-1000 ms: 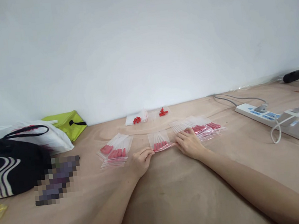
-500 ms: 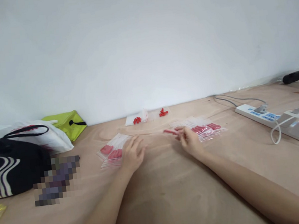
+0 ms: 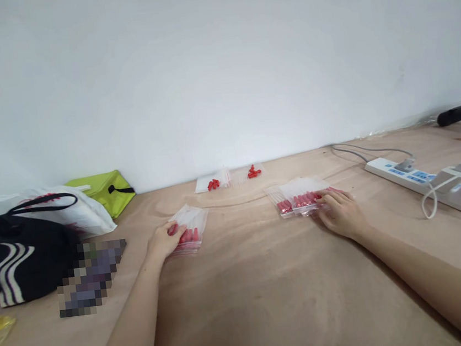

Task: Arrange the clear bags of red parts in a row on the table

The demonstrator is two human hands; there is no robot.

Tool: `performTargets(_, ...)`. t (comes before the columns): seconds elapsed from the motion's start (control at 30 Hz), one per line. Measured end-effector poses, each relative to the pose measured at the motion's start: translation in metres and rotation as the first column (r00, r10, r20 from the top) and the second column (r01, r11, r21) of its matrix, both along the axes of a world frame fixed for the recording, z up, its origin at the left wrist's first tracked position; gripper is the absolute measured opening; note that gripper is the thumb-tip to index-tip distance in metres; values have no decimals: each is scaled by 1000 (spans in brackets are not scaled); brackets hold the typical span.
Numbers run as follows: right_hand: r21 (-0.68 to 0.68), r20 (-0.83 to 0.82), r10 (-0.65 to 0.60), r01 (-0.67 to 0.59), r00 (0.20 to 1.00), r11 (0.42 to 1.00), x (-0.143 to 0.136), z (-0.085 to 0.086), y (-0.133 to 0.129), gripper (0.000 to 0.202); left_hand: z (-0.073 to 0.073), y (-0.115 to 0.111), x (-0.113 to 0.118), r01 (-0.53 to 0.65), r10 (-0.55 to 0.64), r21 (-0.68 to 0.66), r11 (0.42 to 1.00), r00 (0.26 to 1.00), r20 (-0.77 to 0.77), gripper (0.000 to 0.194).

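My left hand (image 3: 164, 240) is at the left stack of clear zip bags (image 3: 196, 217), its fingers closed on a red piece at the stack's left side. More red pieces (image 3: 190, 235) show in that stack beside my fingertips. On the right, my right hand (image 3: 338, 212) lies over the right end of another stack of clear bags (image 3: 305, 186). Its fingers are bent onto the bags, and whatever they may grip is hidden. Red pieces (image 3: 305, 200) lie in a row in those bags.
Two small bags with red pieces (image 3: 213, 184) (image 3: 254, 171) lie near the wall. A black bag (image 3: 27, 257), a white bag (image 3: 93, 213) and a green bag (image 3: 122, 193) stand left, near a pixelated item (image 3: 93, 280). Right is a power strip (image 3: 397, 177) with cables.
My left hand has moved left onto the left stack. My right hand has moved right to the right stack, and the red piece it held out is no longer seen apart from the bags.
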State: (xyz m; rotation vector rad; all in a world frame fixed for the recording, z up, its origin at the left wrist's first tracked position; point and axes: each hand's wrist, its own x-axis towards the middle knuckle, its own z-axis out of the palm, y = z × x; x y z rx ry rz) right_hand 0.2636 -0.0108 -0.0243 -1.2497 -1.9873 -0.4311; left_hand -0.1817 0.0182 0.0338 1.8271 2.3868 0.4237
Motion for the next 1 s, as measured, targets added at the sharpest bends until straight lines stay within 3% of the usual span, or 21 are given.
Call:
performTargets(0.07,42,67,-80,78,994,996,-4,2,-3,18,2,-1,3,-3,4,43,999,1000,-19,35)
performTargets(0.17,94,87,-101,93,991,991,-15,4,-6,20,7,-2,8,8,4,126,992,996,-91,28)
performTargets(0.23,128,77,-73,63,994,990,-24,5,-8,21,10,-3,16,3,13,171,985,996,-91,32)
performTargets(0.33,136,80,33,-44,996,990,-42,7,-11,20,11,-5,41,0,-8,245,969,999,31,47)
performTargets(0.43,88,102,168,-177,981,980,-64,8,-14,16,1,-13,80,139,-194,338,931,972,133,40)
performTargets(0.53,33,98,254,-258,962,965,-88,10,-13,14,-18,-26,119,319,-418,407,856,890,181,30)
performTargets(0.67,-47,67,292,-289,954,956,-112,13,-6,18,-40,-41,150,472,-618,477,742,757,212,45)
performTargets(0.73,-84,68,304,-298,950,951,-118,14,-1,22,-42,-45,152,521,-681,507,687,705,198,50)
performTargets(0.83,-88,101,336,-328,937,941,-121,14,5,23,-35,-48,143,575,-698,524,628,714,53,46)
performTargets(0.93,-78,135,349,-341,927,937,-121,12,8,14,-26,-47,127,660,-713,462,592,696,-81,39)
performTargets(1.0,-79,149,345,-336,927,939,-120,11,7,13,-25,-45,119,715,-749,395,577,656,-93,35)
